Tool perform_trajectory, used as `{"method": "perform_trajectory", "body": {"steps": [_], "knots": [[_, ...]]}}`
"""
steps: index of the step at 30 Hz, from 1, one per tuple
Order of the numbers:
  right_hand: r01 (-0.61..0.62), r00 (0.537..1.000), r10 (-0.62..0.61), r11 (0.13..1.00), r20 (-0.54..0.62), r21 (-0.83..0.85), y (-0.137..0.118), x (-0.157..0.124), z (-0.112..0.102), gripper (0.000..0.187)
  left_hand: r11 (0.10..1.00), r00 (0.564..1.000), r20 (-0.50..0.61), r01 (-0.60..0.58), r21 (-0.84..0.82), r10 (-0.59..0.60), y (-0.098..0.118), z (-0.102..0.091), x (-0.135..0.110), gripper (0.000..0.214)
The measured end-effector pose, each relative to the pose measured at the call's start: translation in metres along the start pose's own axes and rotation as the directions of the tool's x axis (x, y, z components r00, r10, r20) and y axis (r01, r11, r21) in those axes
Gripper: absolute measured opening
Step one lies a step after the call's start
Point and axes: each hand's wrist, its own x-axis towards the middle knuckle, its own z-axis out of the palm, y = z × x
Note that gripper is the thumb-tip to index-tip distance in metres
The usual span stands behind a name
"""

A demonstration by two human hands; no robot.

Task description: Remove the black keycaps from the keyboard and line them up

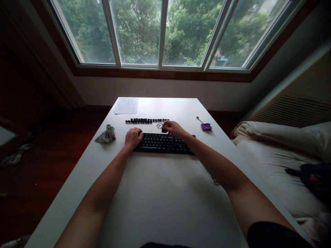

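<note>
A black keyboard (165, 144) lies across the white table. My left hand (133, 137) grips its left end, with the fingers over the far corner. Above the keyboard's back edge, my right hand (172, 127) pinches a small black keycap (163, 130). Behind the keyboard, a row of loose black keycaps (141, 121) is set out on the table. Just beside my right fingertips is a small round, pale item (159, 126), too small to make out. The fingers of my right hand partly hide the right end of the row.
On the white table (155, 193), a crumpled grey cloth (106, 135) lies at left and papers (126, 105) at the far left corner. A purple cloth or pouch (206, 127) and a small thin brush-like tool (199, 119) lie at right. A cushioned seat (269, 162) stands beyond the right edge.
</note>
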Motion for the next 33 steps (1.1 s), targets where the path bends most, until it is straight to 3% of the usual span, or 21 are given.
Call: {"method": "perform_trajectory", "body": {"steps": [4,7,10,13,16,22,26,30,33], "knots": [[0.217,0.975,-0.219,0.973,-0.026,-0.076,0.001,-0.017,0.003,0.014,1.000,1.000,0.003,0.006,0.000,-0.006,-0.002,0.002,0.000,0.019],[0.260,0.960,-0.269,0.960,-0.076,-0.108,-0.003,-0.034,0.007,0.015,1.000,1.000,-0.008,-0.005,0.004,0.005,-0.003,0.004,0.000,0.020],[0.187,0.969,-0.192,0.981,-0.157,-0.041,0.003,-0.043,0.008,0.018,1.000,1.000,-0.020,-0.023,0.000,0.023,-0.004,0.004,0.000,0.019],[0.074,0.982,-0.041,0.982,-0.182,0.176,0.014,-0.046,0.005,0.023,1.000,1.000,-0.019,-0.021,-0.006,0.020,-0.003,0.003,-0.001,0.018],[0.009,0.978,0.073,0.924,-0.198,0.383,0.020,-0.050,0.002,0.030,1.000,1.000,-0.009,-0.005,-0.007,0.005,-0.002,0.002,-0.001,0.018],[0.061,0.976,0.044,0.883,-0.211,0.466,0.011,-0.057,0.006,0.033,1.000,0.999,-0.029,-0.024,0.007,0.024,-0.003,0.003,-0.001,0.018],[0.075,0.980,0.014,0.895,-0.196,0.440,0.005,-0.055,0.018,0.031,0.985,0.985,-0.022,-0.172,-0.031,0.171,0.006,-0.001,-0.002,0.017],[0.100,0.977,-0.007,0.900,-0.215,0.424,0.005,-0.051,0.030,0.029,0.900,0.907,0.061,-0.401,-0.171,0.416,0.026,-0.005,-0.006,0.026],[0.108,0.977,-0.019,0.905,-0.213,0.411,0.004,-0.052,0.037,0.029,0.872,0.883,0.076,-0.441,-0.213,0.464,0.037,-0.003,-0.008,0.031]]}}
